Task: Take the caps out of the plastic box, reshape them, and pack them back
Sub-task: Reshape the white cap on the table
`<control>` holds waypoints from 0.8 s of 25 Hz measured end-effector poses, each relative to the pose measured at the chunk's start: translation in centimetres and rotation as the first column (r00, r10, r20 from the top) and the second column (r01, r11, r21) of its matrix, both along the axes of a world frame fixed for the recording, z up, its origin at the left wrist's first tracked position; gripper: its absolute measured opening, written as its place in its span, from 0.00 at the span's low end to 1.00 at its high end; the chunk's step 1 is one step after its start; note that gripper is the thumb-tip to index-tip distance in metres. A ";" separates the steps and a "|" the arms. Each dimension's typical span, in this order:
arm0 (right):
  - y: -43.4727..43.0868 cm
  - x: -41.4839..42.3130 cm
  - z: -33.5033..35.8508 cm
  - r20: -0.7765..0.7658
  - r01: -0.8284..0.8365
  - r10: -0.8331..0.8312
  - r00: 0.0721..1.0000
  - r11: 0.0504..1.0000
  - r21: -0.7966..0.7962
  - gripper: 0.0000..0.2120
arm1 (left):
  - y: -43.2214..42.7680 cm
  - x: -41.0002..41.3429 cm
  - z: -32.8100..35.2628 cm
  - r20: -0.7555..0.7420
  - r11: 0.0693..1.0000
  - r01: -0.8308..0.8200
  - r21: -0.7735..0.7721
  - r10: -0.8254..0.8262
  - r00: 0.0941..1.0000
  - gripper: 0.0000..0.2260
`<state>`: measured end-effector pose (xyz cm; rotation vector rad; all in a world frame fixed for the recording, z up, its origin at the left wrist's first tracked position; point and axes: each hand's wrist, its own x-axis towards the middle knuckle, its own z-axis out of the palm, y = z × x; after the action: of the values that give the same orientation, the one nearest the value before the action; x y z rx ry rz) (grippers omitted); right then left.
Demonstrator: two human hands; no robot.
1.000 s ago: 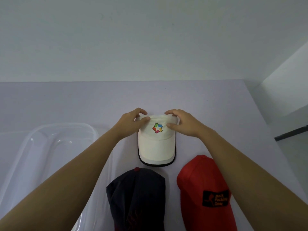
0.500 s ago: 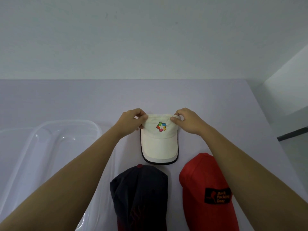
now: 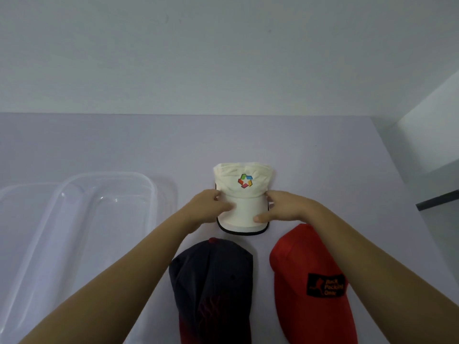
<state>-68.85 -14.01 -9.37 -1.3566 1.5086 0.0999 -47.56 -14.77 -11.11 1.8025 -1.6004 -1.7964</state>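
A: Head view, and we see both hands on the white cap (image 3: 244,194), out on the lilac table (image 3: 323,157). The left hand (image 3: 208,207) presses against the cap's left edge, thumb lying over the brim.

B: We see the right hand (image 3: 283,207) doing the same on the other side, its thumb flat on the brim's lower right corner. Each hand is closed on that cap, thumb on top; the other fingers look tucked at the sides, though we can't tell how far under they go.

A: The crown sits on the far side, crumpled along its top, with a multicoloured logo (image 3: 245,181) facing us. The brim points toward us, edged in black.

B: Nearer to us, two more caps. We have the dark navy cap (image 3: 213,281) just below the white one, and the red cap (image 3: 310,281) beside it on the right, with a black patch (image 3: 325,285) in orange lettering.

A: On the left stands the clear plastic box (image 3: 154,192). We see nothing but its moulded floor through the plastic.
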 end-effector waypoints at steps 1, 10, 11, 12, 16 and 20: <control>0.0 0.2 -0.4 0.028 0.046 -0.045 0.999 0.998 -0.038 0.41 | 0.0 -0.3 -0.1 -0.050 0.998 -0.064 0.006 0.064 0.997 0.18; -0.1 1.7 -1.0 0.078 0.157 -0.149 0.986 0.980 -0.119 0.36 | 0.0 -1.2 -1.4 -0.145 0.987 -0.141 -0.071 0.130 0.981 0.33; -0.3 1.8 -1.0 0.068 0.159 -0.152 0.986 0.980 -0.121 0.36 | 0.0 -1.1 -1.3 -0.145 0.988 -0.140 -0.070 0.129 0.981 0.32; -0.3 1.9 -0.8 0.048 0.149 -0.144 0.988 0.981 -0.126 0.37 | 0.0 -1.1 -1.2 -0.128 0.987 -0.139 -0.081 0.128 0.983 0.33; 0.6 2.0 1.0 -0.137 0.003 -0.028 0.990 0.983 -0.181 0.34 | 0.1 -0.6 0.1 0.041 0.986 0.001 -0.167 0.006 0.999 0.34; 3.4 2.7 4.2 -0.269 -0.071 -0.048 0.962 0.906 -0.417 0.25 | 1.1 1.8 3.9 0.123 0.985 -0.010 -0.173 0.032 0.992 0.33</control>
<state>-66.19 -10.65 -5.21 -1.7542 1.8280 -0.0392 -45.71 -13.69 -7.21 1.8767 -1.7156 -1.5110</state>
